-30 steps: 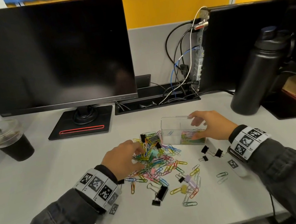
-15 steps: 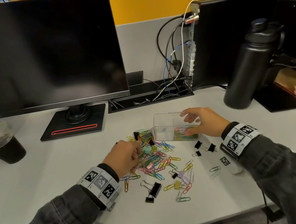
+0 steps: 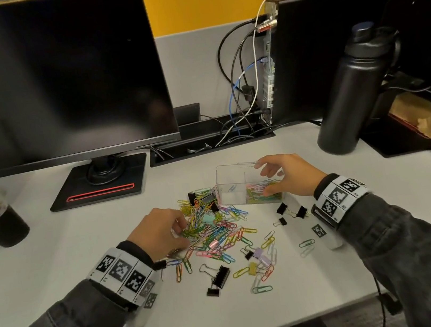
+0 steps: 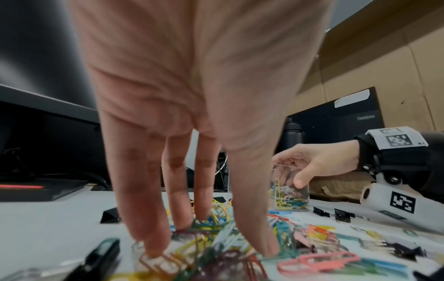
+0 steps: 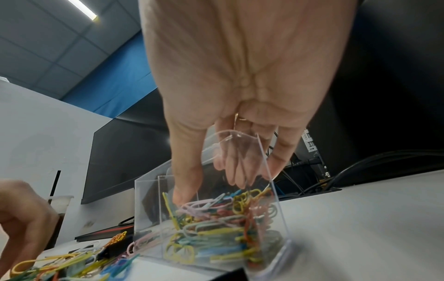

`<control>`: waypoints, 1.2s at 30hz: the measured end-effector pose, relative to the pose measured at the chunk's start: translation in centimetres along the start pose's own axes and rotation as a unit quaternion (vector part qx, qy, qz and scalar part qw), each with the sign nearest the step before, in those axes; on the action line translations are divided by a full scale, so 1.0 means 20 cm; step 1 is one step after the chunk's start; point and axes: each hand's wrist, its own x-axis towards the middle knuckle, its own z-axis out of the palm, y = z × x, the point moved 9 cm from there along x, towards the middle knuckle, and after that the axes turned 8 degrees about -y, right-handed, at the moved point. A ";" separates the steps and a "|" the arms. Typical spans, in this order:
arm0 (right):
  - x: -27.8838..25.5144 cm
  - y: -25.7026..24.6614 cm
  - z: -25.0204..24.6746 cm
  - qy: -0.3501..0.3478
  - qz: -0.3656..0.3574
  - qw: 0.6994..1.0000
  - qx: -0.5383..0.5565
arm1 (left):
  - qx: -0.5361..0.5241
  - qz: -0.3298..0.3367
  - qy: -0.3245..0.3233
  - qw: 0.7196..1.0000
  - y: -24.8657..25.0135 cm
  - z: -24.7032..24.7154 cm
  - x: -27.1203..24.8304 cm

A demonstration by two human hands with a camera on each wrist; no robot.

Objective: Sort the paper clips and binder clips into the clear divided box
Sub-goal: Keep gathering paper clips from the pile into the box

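Head view: black binder clips [image 3: 220,276] nearest me on the desk [image 3: 57,271]. My left hand [image 3: 160,231], fingers curled down, fingertips [image 4: 269,249] in the paper clip pile [image 3: 213,231]. Beyond it, my right hand [image 3: 284,175] grips the clear box [image 3: 230,186]: upright, long axis left-right, right compartment holding paper clips.
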 end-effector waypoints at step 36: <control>-0.01 -0.01 0.02 0.013 -0.014 0.999 -0.049 | 0.010 0.029 0.052 0.998 0.00 -0.08 -0.03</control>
